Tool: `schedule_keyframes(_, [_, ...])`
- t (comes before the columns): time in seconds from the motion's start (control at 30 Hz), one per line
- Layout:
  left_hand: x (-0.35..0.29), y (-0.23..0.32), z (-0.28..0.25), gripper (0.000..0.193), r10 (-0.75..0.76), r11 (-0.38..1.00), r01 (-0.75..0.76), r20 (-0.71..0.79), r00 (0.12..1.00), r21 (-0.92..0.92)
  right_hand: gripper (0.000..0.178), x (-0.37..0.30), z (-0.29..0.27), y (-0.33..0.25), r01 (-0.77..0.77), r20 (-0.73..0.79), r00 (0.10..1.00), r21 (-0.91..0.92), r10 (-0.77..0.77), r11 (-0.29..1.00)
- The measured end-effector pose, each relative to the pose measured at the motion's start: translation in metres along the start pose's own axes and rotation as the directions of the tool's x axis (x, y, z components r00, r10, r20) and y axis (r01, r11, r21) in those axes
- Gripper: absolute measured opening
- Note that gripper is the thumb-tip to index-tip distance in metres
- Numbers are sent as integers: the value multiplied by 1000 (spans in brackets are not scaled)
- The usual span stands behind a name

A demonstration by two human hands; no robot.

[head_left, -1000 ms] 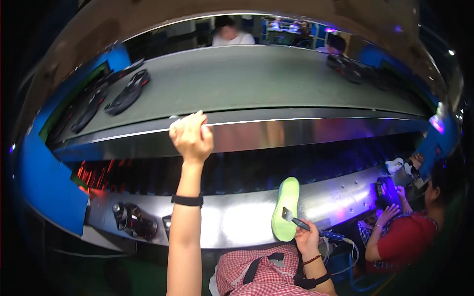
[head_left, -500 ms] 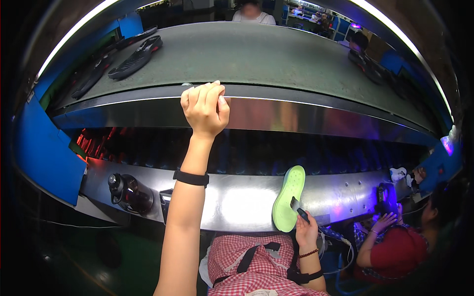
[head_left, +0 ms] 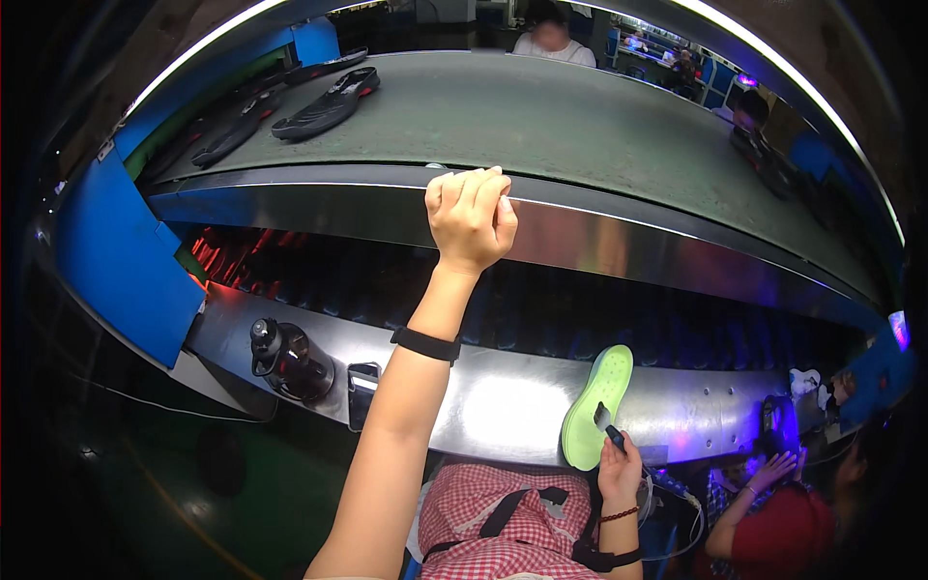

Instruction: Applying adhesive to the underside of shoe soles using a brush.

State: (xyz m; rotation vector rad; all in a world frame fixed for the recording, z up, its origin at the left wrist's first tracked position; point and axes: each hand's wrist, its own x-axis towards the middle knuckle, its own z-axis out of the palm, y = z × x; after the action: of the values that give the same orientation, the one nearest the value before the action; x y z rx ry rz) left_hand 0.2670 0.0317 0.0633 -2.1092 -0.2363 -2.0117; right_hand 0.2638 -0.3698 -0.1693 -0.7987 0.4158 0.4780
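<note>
Right grip [head_left: 620, 474], the nearer hand, clasps a flat brush [head_left: 608, 427]; the lime-green shoe sole [head_left: 585, 422] lies just left, its length pointing forward

From the middle of the head view, at twelve o'clock the left hand [head_left: 472, 220] curls its fingers at the shiny metal edge [head_left: 590, 217] of the flat grey-green conveyor belt [head_left: 541, 126]. At five o'clock the right hand [head_left: 620, 474] holds a flat, black-handled brush [head_left: 615, 437], its bristles over the lime-green, sole-shaped piece [head_left: 611, 377] on the silvery metal surface [head_left: 503, 406]. A dark, transparent bottle [head_left: 304, 367] stands at eight o'clock; black, red-marked shoe soles [head_left: 327, 108] lie at eleven; a red-clad co-worker [head_left: 778, 536] sits at four.
</note>
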Motion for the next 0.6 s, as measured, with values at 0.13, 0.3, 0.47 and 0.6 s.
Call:
schedule_keyframes(0.13, [-1, 0, 0, 18, -6, 1000, 5, 5, 1000, 8, 33, 1, -3, 0, 3, 10, 1000, -1, -3, 1000])
schedule_keyframes(0.3, [-1, 0, 0, 18, -7, 1000, 7, 3, 1000, 0, 32, 1, -2, -1, -13, 12, 1000, -7, 14, 1000])
schedule_keyframes(0.47, [-1, 0, 0, 17, -8, 1000, 8, 4, 1000, 2, 31, 0, 1, -2, -22, 13, 1000, -13, 22, 1000])
schedule_keyframes(0.6, [-1, 0, -1, 17, -9, 1000, 9, 10, 1000, 2, 28, 0, 4, -1, -25, 9, 1000, 2, 25, 1000])
